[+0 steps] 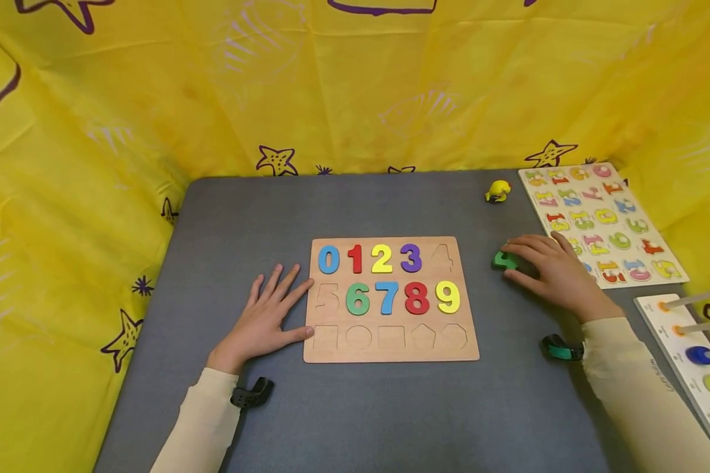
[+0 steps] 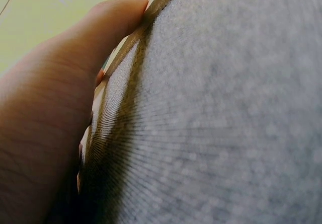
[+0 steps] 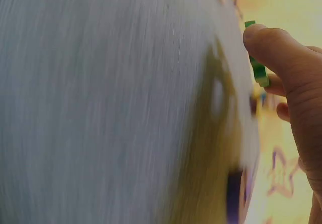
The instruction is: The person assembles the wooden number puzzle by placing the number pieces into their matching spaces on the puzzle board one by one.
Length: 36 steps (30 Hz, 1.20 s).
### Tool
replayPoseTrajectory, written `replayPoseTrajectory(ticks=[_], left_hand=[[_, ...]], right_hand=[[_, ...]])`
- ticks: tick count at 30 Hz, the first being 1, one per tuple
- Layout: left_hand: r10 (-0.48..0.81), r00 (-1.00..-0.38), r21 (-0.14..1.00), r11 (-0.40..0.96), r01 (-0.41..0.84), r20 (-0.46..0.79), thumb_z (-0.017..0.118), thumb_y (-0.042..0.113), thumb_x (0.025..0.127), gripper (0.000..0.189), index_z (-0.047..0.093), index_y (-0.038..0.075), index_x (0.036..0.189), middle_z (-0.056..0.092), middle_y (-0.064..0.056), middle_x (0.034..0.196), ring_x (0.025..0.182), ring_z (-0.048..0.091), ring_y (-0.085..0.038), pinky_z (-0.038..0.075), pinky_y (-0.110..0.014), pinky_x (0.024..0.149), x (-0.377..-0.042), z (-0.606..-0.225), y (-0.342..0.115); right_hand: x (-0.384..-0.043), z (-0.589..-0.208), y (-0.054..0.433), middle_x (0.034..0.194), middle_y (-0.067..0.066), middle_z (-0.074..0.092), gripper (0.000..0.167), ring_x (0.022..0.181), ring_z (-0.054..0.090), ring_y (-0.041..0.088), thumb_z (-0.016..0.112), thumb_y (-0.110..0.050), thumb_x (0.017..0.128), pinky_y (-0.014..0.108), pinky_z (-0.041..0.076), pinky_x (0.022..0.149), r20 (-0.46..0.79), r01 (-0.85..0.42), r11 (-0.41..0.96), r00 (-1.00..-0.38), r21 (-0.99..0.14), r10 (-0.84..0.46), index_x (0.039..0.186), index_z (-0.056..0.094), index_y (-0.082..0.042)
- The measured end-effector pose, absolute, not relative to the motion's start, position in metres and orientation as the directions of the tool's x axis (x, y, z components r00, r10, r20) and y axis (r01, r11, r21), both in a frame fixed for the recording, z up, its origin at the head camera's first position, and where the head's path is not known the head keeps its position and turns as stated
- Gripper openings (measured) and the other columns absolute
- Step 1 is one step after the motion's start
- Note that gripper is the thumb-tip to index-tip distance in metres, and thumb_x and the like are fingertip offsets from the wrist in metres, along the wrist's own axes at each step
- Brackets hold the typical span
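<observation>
A wooden number board (image 1: 390,353) lies flat in the middle of the table. Blue 0, red 1, yellow 2, purple 3, green 6, blue 7, red 8 and yellow 9 sit in it; the 4, 5 and shape outlines are bare. My left hand (image 1: 263,325) lies with fingers spread at its left side, thumb and index fingertip at the edge. In the left wrist view that thumb (image 2: 121,15) meets the board's rim. Right of the board, my right hand (image 1: 553,272) pinches a green number 4 (image 1: 503,260) between thumb and fingers. The right wrist view shows this 4 (image 3: 259,72) edge-on above the table.
A small yellow toy (image 1: 497,191) stands at the back right. Beyond my right hand lies a second, pale number board (image 1: 674,274). A white peg board (image 1: 657,322) with coloured rings runs along the right edge. Yellow patterned cloth (image 1: 343,85) hangs behind the table and at its sides.
</observation>
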<state>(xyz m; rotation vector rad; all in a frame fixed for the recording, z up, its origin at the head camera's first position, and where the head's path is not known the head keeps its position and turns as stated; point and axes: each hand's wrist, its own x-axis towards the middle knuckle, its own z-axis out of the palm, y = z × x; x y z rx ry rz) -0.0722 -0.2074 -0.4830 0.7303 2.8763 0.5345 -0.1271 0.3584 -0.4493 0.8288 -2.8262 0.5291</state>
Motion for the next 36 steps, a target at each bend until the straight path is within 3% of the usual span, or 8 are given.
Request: replayPoseTrajectory(ticks=[5, 13, 25, 36], left_hand=[[0.487, -0.873, 0.366, 0.816, 0.447, -0.018, 0.063, 0.073, 0.085, 0.096, 0.030, 0.025, 0.162, 0.011, -0.008, 0.170, 0.154, -0.001, -0.038, -0.002, -0.064, 0.116, -0.072, -0.483, -0.207], [0.484, -0.874, 0.357, 0.824, 0.441, -0.039, 0.059, 0.077, 0.086, 0.097, 0.026, 0.029, 0.163, 0.006, -0.003, 0.170, 0.155, -0.005, -0.033, -0.006, -0.059, 0.118, -0.071, -0.489, -0.208], [0.488, -0.872, 0.346, 0.825, 0.447, -0.037, 0.058, 0.077, 0.086, 0.096, 0.026, 0.029, 0.163, 0.006, -0.003, 0.170, 0.155, -0.005, -0.033, -0.006, -0.060, 0.117, -0.072, -0.487, -0.209], [0.487, -0.873, 0.356, 0.819, 0.450, -0.018, 0.062, 0.073, 0.086, 0.096, 0.029, 0.026, 0.162, 0.010, -0.007, 0.170, 0.154, -0.001, -0.036, -0.004, -0.061, 0.117, -0.072, -0.485, -0.208]], right_hand=[[-0.137, -0.449, 0.322, 0.132, 0.007, 0.061, 0.051, 0.128, 0.048, 0.032, 0.083, -0.031, 0.086, 0.062, 0.017, 0.115, 0.219, -0.607, 0.745, -0.795, -0.276, -0.566, 0.131, 0.066, -0.014], [-0.153, -0.454, 0.273, 0.131, 0.001, 0.062, 0.049, 0.127, 0.051, 0.027, 0.078, -0.042, 0.090, 0.061, 0.022, 0.113, 0.150, -0.650, 0.694, -0.754, -0.311, -0.639, 0.131, 0.068, -0.018], [-0.163, -0.453, 0.257, 0.131, 0.002, 0.062, 0.048, 0.125, 0.051, 0.027, 0.075, -0.046, 0.091, 0.056, 0.026, 0.112, 0.087, -0.623, 0.735, -0.775, -0.269, -0.626, 0.130, 0.067, -0.018], [-0.159, -0.449, 0.256, 0.137, 0.004, 0.058, 0.051, 0.132, 0.046, 0.031, 0.076, -0.044, 0.091, 0.060, 0.023, 0.114, 0.011, -0.564, 0.778, -0.811, -0.275, -0.584, 0.134, 0.066, -0.020]])
